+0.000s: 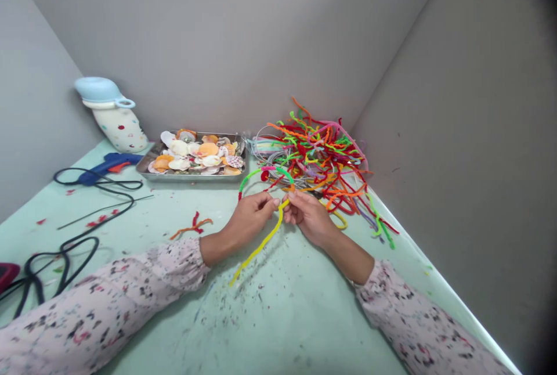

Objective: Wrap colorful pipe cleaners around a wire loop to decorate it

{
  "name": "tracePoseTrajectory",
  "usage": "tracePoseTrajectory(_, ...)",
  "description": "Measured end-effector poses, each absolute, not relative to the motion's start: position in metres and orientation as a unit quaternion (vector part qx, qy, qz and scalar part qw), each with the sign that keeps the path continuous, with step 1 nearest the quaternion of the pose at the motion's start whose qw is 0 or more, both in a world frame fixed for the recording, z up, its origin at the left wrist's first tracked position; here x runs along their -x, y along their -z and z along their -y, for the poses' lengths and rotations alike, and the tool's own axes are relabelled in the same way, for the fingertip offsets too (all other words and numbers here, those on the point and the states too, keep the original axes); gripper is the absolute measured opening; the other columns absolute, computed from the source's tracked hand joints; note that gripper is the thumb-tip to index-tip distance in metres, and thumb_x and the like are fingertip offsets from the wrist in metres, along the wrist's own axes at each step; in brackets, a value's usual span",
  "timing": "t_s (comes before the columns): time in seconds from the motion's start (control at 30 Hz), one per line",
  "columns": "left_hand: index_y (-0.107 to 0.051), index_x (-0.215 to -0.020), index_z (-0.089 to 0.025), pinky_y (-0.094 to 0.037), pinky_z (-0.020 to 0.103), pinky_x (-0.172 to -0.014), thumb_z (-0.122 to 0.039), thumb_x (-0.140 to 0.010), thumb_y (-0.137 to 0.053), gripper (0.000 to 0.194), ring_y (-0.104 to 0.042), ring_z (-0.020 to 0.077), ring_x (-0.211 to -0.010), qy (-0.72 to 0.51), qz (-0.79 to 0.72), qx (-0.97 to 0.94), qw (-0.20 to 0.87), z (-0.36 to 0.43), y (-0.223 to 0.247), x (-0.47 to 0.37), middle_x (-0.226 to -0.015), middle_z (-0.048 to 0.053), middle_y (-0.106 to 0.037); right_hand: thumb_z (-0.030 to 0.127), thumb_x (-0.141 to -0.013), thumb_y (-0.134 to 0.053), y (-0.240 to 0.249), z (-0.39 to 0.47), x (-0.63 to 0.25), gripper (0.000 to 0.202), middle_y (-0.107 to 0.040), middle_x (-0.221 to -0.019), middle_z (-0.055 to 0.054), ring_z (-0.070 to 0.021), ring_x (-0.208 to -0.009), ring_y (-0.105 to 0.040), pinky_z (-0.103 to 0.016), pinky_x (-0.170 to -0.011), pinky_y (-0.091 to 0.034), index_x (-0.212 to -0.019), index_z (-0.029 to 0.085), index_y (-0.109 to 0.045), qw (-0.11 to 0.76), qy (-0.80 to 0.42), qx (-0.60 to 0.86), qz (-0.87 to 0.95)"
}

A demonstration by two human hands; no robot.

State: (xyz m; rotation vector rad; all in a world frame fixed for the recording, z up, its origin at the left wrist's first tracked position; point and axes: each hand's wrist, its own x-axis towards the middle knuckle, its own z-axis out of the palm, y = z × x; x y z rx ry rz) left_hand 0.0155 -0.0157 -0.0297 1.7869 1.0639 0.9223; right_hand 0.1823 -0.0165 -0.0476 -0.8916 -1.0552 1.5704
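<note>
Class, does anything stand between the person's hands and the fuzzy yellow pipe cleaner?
Nothing visible does: the left hand and right hand are at the fuzzy yellow pipe cleaner; the tangled multicoloured pipe-cleaner pile lies beyond them.

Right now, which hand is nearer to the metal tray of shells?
Left. The left hand is near the front right corner of the metal tray; the right hand is farther right.

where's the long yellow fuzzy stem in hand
In the head view, the yellow fuzzy stem is near the centre, slanting down-left from between the left hand and right hand.
</note>
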Motion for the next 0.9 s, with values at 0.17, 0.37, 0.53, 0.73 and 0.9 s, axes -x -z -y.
tracePoseTrajectory(0.17,-0.048,-0.062,-0.017,-0.029,0.021,-0.048,-0.037,-0.085,-0.046,0.03,-0.036,0.0087,-0.05,-0.358,-0.422,-0.725,0.411,0.0156,0.0286,-0.0161,-0.054,-0.005,-0.042,0.04,-0.079,-0.062,0.0481,0.0161,-0.183,0.024,-0.059,-0.06,0.002,-0.0069,-0.047,-0.054,-0.017,-0.041,-0.034,-0.077,0.016,-0.06,0.502,-0.651,0.362,0.439)
tracePoseTrajectory(0.37,-0.049,-0.064,-0.016,-0.03,0.021,-0.051,-0.039,-0.084,-0.047,0.031,-0.037,0.0093,-0.055,-0.364,-0.41,-0.733,0.402,0.0147,0.0313,-0.0158,-0.058,-0.004,-0.042,0.04,-0.078,-0.063,0.0471,0.0167,-0.1826,0.025,-0.058,-0.06,0.002,-0.0064,-0.046,-0.054,-0.017,-0.04,-0.035,-0.075,0.016,-0.06,0.501,-0.652,0.365,0.436)
tracePoseTrajectory(0.53,-0.051,-0.066,-0.015,-0.032,0.021,-0.055,-0.037,-0.085,-0.047,0.029,-0.039,0.0097,-0.058,-0.359,-0.401,-0.743,0.397,0.0152,0.0291,-0.0149,-0.06,-0.004,-0.044,0.04,-0.078,-0.063,0.0465,0.0171,-0.182,0.025,-0.058,-0.059,0.002,-0.0064,-0.045,-0.053,-0.017,-0.04,-0.035,-0.073,0.016,-0.059,0.504,-0.651,0.367,0.434)
tracePoseTrajectory(0.73,-0.053,-0.069,-0.015,-0.031,0.021,-0.054,-0.035,-0.085,-0.047,0.027,-0.041,0.0098,-0.058,-0.344,-0.406,-0.761,0.37,0.017,0.0266,-0.0167,-0.061,-0.003,-0.047,0.038,-0.08,-0.062,0.0508,0.0149,-0.1831,0.023,-0.059,-0.059,0.002,-0.0061,-0.045,-0.053,-0.016,-0.04,-0.035,-0.077,0.016,-0.06,0.504,-0.655,0.361,0.432)
tracePoseTrajectory(0.9,-0.055,-0.072,-0.016,-0.033,0.021,-0.054,-0.034,-0.086,-0.046,0.024,-0.045,0.0102,-0.058,-0.338,-0.412,-0.777,0.336,0.0183,0.0282,-0.0172,-0.063,-0.003,-0.053,0.037,-0.081,-0.062,0.0513,0.0151,-0.1833,0.022,-0.059,-0.059,0.003,-0.0057,-0.044,-0.053,-0.016,-0.04,-0.035,-0.077,0.016,-0.06,0.502,-0.659,0.36,0.428)
